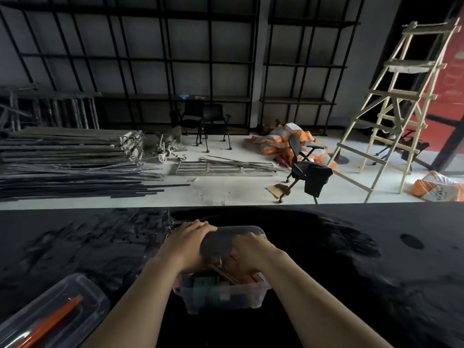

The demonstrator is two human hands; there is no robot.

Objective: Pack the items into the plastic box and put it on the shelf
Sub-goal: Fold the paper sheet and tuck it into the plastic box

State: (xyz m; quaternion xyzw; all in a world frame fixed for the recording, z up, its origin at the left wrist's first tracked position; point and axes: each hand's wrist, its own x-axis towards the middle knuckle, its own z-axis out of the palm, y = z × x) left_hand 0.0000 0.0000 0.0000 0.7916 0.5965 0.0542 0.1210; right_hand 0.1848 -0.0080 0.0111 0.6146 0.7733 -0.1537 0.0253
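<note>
both hands, left hand (187, 241) and right hand (247, 249), grip grasping the lid (226, 241), tilted over the plastic box (221, 295) directly below, long axis running away from the person.

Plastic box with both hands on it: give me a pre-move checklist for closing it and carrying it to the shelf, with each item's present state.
1. Box on the table: ok, the plastic box rests on the black table.
2. Items inside: ok, several lie in it; what they are cannot be told.
3. Lid seated: not ok, the lid is tilted, its near edge raised above the items.
4. Hands on the lid: ok, left hand and right hand hold it.
5. Nothing sticking up under the lid: cannot tell.
6. Everything packed: cannot tell; an orange tool lies in a second clear container at left.
</note>
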